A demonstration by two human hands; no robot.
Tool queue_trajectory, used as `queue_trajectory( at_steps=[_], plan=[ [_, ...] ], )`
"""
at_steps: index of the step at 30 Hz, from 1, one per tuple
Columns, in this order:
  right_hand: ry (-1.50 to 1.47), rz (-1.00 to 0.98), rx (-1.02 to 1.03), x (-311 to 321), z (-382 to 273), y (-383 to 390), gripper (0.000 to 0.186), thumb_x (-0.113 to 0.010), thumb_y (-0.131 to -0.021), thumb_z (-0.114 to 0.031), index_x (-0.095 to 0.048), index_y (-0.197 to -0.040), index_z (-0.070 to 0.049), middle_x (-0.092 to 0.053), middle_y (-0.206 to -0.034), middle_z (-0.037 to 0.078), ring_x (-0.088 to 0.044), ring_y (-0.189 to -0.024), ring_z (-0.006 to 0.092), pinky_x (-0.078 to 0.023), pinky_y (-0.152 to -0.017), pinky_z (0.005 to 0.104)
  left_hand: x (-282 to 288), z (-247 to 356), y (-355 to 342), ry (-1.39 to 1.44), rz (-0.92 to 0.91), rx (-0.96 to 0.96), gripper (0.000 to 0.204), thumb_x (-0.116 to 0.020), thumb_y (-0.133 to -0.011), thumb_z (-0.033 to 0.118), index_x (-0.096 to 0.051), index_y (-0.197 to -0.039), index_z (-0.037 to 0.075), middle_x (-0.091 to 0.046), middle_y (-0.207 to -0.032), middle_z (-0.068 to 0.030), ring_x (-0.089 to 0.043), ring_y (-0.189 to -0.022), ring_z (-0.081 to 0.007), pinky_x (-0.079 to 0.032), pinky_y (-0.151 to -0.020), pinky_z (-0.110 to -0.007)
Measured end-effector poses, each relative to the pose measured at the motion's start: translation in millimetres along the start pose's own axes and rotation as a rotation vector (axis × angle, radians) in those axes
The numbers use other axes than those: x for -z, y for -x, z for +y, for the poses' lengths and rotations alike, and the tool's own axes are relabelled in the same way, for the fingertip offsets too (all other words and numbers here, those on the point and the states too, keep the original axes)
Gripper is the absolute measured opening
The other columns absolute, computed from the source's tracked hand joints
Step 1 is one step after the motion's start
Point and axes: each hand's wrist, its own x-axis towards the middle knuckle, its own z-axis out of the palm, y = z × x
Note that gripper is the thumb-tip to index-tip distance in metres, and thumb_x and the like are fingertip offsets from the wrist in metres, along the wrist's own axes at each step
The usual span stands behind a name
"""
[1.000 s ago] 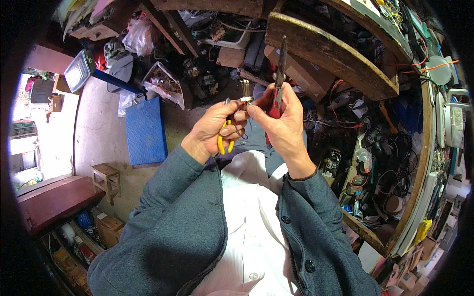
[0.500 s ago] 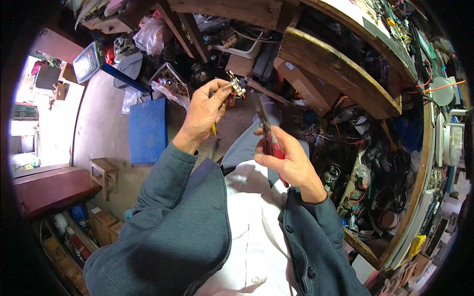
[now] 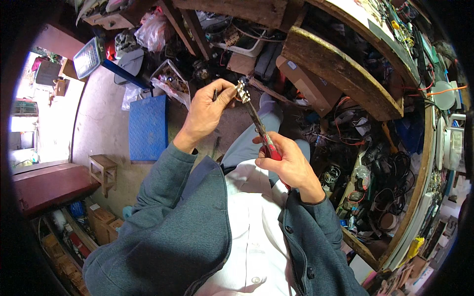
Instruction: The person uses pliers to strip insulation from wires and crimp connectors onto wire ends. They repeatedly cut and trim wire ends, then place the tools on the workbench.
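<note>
Between the thumb and fingertips of my left hand is a small shiny metal part with several bright studs or terminals; its exact kind does not show. A thin dark rod also pokes up from behind the thumb of that hand, the rest of it hidden by the fingers. My right hand is closed around the red handles of long-nosed pliers. Their dark jaws point up and left, with the tips at the lower edge of the metal part. Whether the jaws grip it cannot be made out.
A blue platform scale stands on the floor to the left, its display on a post. Nearer is a small wooden stool. Thick wooden boards and a cardboard box lie ahead. Tangled cables fill the right side.
The pliers have moved up and left, bringing their tips to the metal part. My left hand has shifted slightly right, and the yellow piece below its palm no longer shows.
</note>
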Motion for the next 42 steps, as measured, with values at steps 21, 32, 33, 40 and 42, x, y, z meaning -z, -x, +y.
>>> queue_trajectory(
  at_steps=[21,32,33,40,42],
  plan=[
    [0.150,0.107,0.023,-6.5,2.3,5.5,0.035,-0.075,-0.079,-0.004,-0.064,-0.112,0.000,-0.055,-0.079,-0.002,-0.050,-0.073,0.0076,-0.042,-0.069,0.0241,-1.1,0.3,3.3,-0.150,-0.031,-0.194,0.013,-0.066,-0.100,0.010,-0.067,-0.102,-0.003,-0.068,-0.088,-0.0043,-0.061,-0.084,-0.0107,-0.049,-0.077,-0.027],
    [0.373,0.291,0.141,-7.9,3.8,8.7,0.025,-0.072,-0.079,-0.008,-0.057,-0.096,0.003,-0.057,-0.072,0.018,-0.057,-0.062,0.0322,-0.046,-0.062,0.0403,-3.4,-0.9,9.1,-0.238,-0.034,-0.387,0.008,-0.067,-0.097,0.002,-0.067,-0.105,-0.001,-0.066,-0.088,-0.0090,-0.063,-0.078,-0.0178,-0.050,-0.071,-0.029],
    [0.402,0.313,0.161,-6.8,8.7,8.2,0.026,-0.073,-0.080,-0.008,-0.058,-0.099,0.002,-0.056,-0.072,0.017,-0.055,-0.063,0.0305,-0.046,-0.062,0.0390,-3.0,0.8,10.2,-0.275,-0.039,-0.387,0.008,-0.067,-0.097,0.002,-0.067,-0.105,-0.001,-0.065,-0.088,-0.0093,-0.063,-0.078,-0.0183,-0.050,-0.071,-0.029],
    [0.658,0.478,0.172,-5.3,16.2,8.2,0.020,-0.070,-0.085,-0.008,-0.058,-0.100,-0.002,-0.061,-0.080,0.020,-0.061,-0.072,0.0408,-0.048,-0.066,0.0449,-5.1,-1.7,25.2,-0.328,0.002,-0.436,0.008,-0.068,-0.096,0.001,-0.066,-0.104,-0.001,-0.066,-0.089,-0.0115,-0.063,-0.076,-0.0206,-0.050,-0.069,-0.029],
    [0.636,0.466,0.171,-5.3,17.7,9.3,0.020,-0.068,-0.085,-0.009,-0.056,-0.101,-0.004,-0.064,-0.082,0.020,-0.063,-0.076,0.0423,-0.049,-0.067,0.0489,-7.3,0.1,26.8,-0.306,0.011,-0.448,0.009,-0.068,-0.095,0.000,-0.066,-0.104,-0.001,-0.066,-0.089,-0.0113,-0.063,-0.076,-0.0203,-0.050,-0.069,-0.029]
  ],
)
